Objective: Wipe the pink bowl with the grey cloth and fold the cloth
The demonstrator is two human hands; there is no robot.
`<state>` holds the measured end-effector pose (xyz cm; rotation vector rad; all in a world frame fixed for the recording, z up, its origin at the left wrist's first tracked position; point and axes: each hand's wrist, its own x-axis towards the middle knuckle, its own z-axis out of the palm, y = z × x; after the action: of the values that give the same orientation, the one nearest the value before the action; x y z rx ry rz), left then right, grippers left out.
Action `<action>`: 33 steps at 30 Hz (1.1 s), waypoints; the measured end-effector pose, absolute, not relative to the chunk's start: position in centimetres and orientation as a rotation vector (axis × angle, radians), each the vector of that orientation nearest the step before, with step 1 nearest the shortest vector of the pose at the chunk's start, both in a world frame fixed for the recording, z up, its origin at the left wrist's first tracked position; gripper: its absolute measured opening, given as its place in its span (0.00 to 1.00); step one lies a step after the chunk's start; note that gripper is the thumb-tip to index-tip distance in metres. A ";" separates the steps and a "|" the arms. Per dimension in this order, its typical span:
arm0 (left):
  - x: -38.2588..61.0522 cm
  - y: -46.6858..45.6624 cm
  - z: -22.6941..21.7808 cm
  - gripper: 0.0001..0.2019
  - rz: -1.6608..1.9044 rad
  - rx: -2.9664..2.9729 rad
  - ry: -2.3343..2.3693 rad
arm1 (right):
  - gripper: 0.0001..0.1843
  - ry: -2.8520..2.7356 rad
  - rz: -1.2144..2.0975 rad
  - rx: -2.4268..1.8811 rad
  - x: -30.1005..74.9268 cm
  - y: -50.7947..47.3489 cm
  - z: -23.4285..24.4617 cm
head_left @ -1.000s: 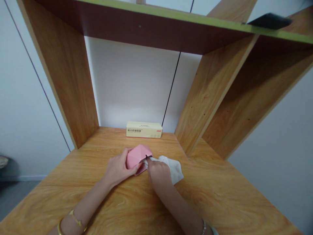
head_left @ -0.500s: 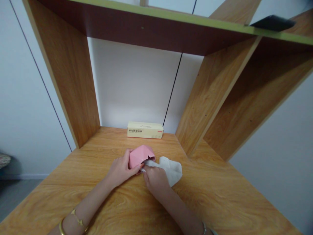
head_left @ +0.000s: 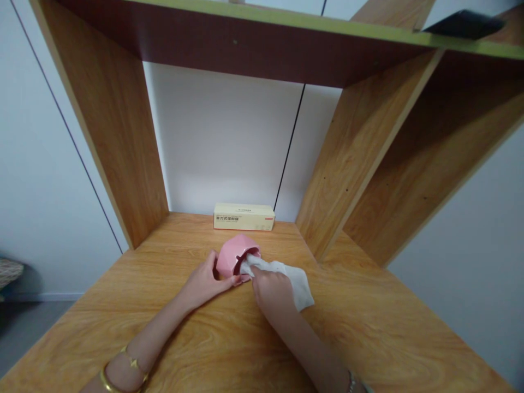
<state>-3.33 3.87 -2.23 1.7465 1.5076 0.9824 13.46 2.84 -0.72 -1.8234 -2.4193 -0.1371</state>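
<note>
A pink faceted cup (head_left: 233,254) lies tipped on its side on the wooden desk (head_left: 368,327), its mouth turned to the right. My left hand (head_left: 204,281) is wrapped round its left side and holds it. My right hand (head_left: 272,292) is closed on a white cloth (head_left: 297,281). One end of the cloth is pushed into the cup's mouth, and the rest trails out over the back of my right hand onto the desk.
A long cream box (head_left: 244,216) with red print lies at the back of the desk against the white wall. Slanted wooden side panels (head_left: 114,125) rise left and right under a dark shelf (head_left: 254,46). A black object (head_left: 464,24) rests on the shelf at top right.
The cup's mouth has turned more towards the right and into view. My right hand has shifted slightly right and pushed the cloth further into the cup.
</note>
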 end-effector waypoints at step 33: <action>-1.4 2.2 -0.9 0.37 1.049 2.156 1.435 | 0.12 -2.435 0.201 -1.731 12.5 2.3 -1.8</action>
<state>-1.44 2.22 -0.94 2.1564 1.4348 1.0488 12.46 2.28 -1.85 -1.7310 -2.4349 0.2011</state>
